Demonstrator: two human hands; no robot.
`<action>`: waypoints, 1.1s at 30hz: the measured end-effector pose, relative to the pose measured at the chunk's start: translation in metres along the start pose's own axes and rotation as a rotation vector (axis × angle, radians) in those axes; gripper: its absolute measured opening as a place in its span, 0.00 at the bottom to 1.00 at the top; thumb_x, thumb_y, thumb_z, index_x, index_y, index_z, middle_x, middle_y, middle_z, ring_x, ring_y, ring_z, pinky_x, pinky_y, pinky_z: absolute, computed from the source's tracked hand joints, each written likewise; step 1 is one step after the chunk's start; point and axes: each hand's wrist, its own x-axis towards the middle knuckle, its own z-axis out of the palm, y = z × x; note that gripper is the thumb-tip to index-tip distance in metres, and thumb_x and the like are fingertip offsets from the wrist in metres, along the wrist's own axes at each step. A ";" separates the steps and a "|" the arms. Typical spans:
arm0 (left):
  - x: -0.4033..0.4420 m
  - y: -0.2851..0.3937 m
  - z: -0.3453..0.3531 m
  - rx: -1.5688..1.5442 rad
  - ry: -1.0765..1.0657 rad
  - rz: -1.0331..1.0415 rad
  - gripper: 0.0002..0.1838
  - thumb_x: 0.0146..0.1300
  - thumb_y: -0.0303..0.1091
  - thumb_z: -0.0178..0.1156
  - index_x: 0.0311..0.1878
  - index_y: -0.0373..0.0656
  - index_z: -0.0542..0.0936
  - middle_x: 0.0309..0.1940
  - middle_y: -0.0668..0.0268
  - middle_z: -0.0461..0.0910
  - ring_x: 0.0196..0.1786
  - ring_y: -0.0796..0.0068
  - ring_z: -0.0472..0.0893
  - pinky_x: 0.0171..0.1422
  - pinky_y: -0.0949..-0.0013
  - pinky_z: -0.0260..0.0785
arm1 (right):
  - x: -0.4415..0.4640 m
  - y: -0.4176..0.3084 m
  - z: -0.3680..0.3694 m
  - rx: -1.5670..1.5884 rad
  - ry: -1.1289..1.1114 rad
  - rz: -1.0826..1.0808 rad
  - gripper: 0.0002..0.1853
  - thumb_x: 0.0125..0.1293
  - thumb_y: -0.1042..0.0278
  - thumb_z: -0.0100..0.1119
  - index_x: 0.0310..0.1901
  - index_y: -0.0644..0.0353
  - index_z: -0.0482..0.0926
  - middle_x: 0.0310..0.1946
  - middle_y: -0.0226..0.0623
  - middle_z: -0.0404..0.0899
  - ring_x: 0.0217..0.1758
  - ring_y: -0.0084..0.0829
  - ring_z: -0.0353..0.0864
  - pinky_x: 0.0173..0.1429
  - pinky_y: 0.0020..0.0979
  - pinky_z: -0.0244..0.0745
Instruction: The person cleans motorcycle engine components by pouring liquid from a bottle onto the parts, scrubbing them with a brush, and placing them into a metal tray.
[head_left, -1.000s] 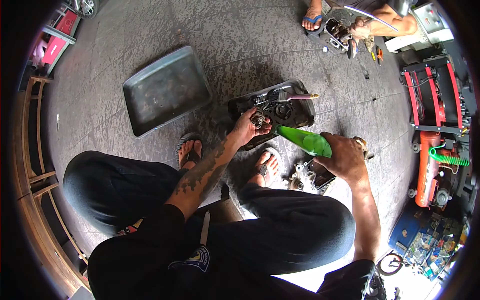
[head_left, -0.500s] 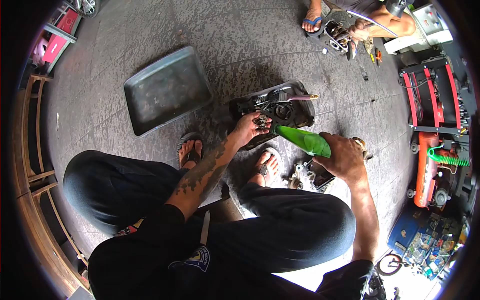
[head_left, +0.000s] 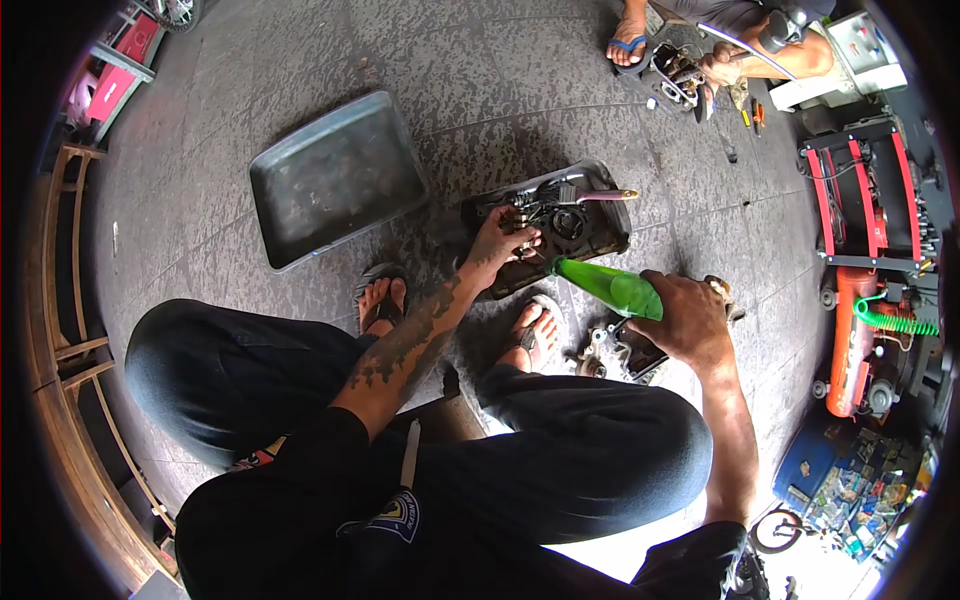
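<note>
My right hand (head_left: 681,314) is wrapped round the base of a green glass bottle (head_left: 608,285). The bottle lies tilted, its neck pointing left over the near side of a dark, oily tray (head_left: 618,236). Over the tray's left part, my left hand (head_left: 497,245) grips a small metal part (head_left: 520,226), mostly hidden by the fingers. Dark metal parts, among them a ring-shaped piece (head_left: 569,223), lie in the tray. A paintbrush (head_left: 600,195) with a purplish handle rests across its far side.
A larger dark tray (head_left: 340,185) stands on the floor at left. Metal engine parts (head_left: 610,350) lie below the bottle. Another person's hand (head_left: 720,66) is at an engine part (head_left: 676,75) at upper right. A red tool rack (head_left: 865,195) and an orange tank (head_left: 850,340) stand at right.
My left hand has turned, its fingers now closed over the metal part with the back of the hand more upward. The bottle has barely moved.
</note>
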 end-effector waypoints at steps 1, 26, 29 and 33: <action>-0.001 0.000 0.001 0.000 0.000 -0.001 0.20 0.64 0.28 0.62 0.55 0.45 0.64 0.42 0.59 0.80 0.44 0.66 0.84 0.52 0.61 0.79 | -0.001 0.000 0.000 0.003 0.005 -0.004 0.26 0.48 0.55 0.73 0.49 0.54 0.78 0.35 0.39 0.82 0.43 0.42 0.82 0.51 0.43 0.72; -0.006 -0.008 -0.001 0.989 0.146 0.551 0.27 0.48 0.39 0.74 0.53 0.48 0.79 0.45 0.67 0.71 0.54 0.66 0.68 0.62 0.62 0.61 | -0.001 0.002 0.002 0.007 -0.013 -0.009 0.24 0.48 0.55 0.73 0.46 0.54 0.78 0.34 0.39 0.81 0.41 0.42 0.83 0.49 0.44 0.73; -0.012 0.000 0.004 0.984 0.125 0.412 0.27 0.47 0.40 0.74 0.52 0.47 0.79 0.43 0.68 0.71 0.54 0.66 0.68 0.62 0.62 0.61 | 0.000 0.003 0.003 0.004 -0.008 -0.001 0.24 0.48 0.55 0.73 0.46 0.54 0.78 0.34 0.39 0.81 0.42 0.42 0.83 0.49 0.44 0.73; -0.009 -0.002 0.000 1.027 0.160 0.565 0.27 0.47 0.40 0.75 0.51 0.46 0.79 0.41 0.69 0.70 0.54 0.67 0.67 0.64 0.62 0.58 | 0.000 0.002 0.002 -0.002 -0.009 -0.004 0.24 0.49 0.55 0.73 0.46 0.54 0.78 0.34 0.39 0.82 0.42 0.42 0.83 0.50 0.43 0.73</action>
